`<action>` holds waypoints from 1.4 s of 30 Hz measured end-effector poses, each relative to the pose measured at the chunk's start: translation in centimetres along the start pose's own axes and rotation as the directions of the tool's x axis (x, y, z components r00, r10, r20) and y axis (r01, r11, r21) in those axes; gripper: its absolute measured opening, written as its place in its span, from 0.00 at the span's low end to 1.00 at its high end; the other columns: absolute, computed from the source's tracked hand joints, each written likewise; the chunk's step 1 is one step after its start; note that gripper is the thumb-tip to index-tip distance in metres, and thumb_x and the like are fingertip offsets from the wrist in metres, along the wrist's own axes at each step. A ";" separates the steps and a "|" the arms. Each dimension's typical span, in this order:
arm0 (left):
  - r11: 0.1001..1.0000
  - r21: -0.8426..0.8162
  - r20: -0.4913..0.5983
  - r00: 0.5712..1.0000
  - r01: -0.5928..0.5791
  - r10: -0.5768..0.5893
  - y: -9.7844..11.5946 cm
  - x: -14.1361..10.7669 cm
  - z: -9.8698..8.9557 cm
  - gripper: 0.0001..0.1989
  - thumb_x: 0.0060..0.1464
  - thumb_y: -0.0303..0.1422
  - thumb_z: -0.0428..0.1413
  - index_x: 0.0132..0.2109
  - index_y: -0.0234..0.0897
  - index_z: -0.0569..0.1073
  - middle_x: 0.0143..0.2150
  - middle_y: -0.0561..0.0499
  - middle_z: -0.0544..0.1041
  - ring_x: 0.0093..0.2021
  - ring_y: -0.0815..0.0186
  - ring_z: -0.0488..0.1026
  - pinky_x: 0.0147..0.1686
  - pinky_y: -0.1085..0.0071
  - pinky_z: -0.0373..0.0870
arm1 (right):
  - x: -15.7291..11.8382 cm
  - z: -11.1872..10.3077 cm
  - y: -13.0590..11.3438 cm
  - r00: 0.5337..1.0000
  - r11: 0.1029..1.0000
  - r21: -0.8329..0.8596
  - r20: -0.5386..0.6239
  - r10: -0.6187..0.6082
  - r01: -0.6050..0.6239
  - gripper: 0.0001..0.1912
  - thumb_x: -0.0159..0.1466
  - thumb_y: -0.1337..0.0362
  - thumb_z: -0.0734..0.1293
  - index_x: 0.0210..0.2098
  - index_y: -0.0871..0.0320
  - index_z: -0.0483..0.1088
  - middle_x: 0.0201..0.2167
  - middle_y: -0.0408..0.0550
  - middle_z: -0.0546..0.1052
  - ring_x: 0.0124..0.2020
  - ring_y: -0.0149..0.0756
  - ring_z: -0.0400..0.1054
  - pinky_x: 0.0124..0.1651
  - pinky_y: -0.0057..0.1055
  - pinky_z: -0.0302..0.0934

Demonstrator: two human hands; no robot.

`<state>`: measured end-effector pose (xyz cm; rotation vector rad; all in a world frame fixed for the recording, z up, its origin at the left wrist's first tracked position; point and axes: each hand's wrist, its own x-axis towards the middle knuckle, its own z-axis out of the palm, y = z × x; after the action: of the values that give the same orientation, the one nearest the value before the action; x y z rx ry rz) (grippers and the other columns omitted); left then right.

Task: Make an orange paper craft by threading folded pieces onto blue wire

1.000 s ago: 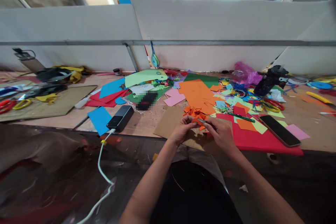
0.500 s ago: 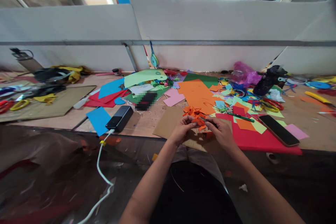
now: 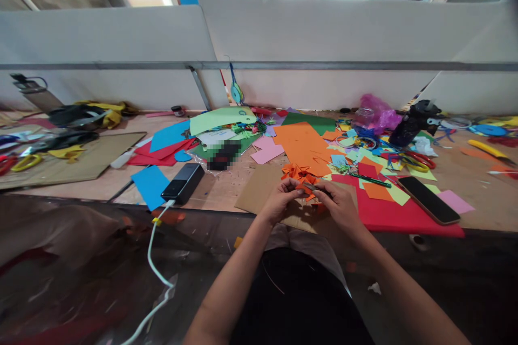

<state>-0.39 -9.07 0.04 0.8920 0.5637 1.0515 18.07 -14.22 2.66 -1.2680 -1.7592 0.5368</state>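
Note:
My left hand (image 3: pixel 283 199) pinches a small piece of folded orange paper (image 3: pixel 306 189) over the table's front edge. My right hand (image 3: pixel 335 199) is closed on a small thin dark tool (image 3: pixel 309 186), whose tip lies against that piece; what kind of tool it is I cannot make out. Just behind the fingers lies a pile of folded orange paper pieces (image 3: pixel 297 171). Under both hands is a brown cardboard sheet (image 3: pixel 256 190), with a large orange sheet (image 3: pixel 303 143) beyond it.
A black phone (image 3: pixel 429 199) and a green pen (image 3: pixel 370 179) lie on red paper (image 3: pixel 380 215) at the right. On the left, a power bank (image 3: pixel 183 183) trails a white cable (image 3: pixel 151 259). Red-handled scissors (image 3: pixel 421 160) lie among paper scraps farther back.
The tool in my right hand now reaches farther left, its tip showing over the orange piece. My left hand keeps its pinch. The whole view has shifted slightly.

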 end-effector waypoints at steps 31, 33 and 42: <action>0.997 -0.047 -0.097 0.994 -0.059 0.054 -0.1 0.3 0.0 0.22 0.36 0.36 0.75 0.37 0.35 0.75 0.31 0.55 0.77 0.32 0.71 0.74 0.39 0.73 0.72 | -0.1 -3.9 1.8 0.963 0.955 -0.268 0.263 -0.055 0.128 0.09 0.65 0.60 0.70 0.45 0.50 0.79 0.44 0.49 0.79 0.47 0.43 0.72 0.47 0.38 0.65; 0.997 -0.051 -0.102 0.993 -0.061 0.056 -0.1 0.3 0.0 0.22 0.35 0.36 0.75 0.37 0.35 0.75 0.31 0.55 0.77 0.32 0.71 0.74 0.39 0.73 0.72 | -0.3 -3.5 1.7 0.956 0.957 -0.259 0.287 -0.056 0.133 0.07 0.64 0.61 0.71 0.41 0.52 0.80 0.41 0.49 0.79 0.44 0.43 0.72 0.46 0.37 0.65; 0.999 -0.013 -0.072 0.997 -0.034 0.033 0.1 0.1 0.0 0.21 0.37 0.39 0.74 0.37 0.35 0.78 0.33 0.53 0.78 0.32 0.70 0.75 0.39 0.71 0.73 | -0.3 -2.2 0.3 0.999 1.000 0.031 -0.041 0.009 -0.008 0.07 0.64 0.59 0.70 0.37 0.54 0.78 0.35 0.47 0.82 0.36 0.40 0.75 0.38 0.35 0.66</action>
<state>-0.43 -8.98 0.15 0.8562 0.6025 1.1198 20.10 -14.66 3.52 -1.2574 -1.7064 0.5367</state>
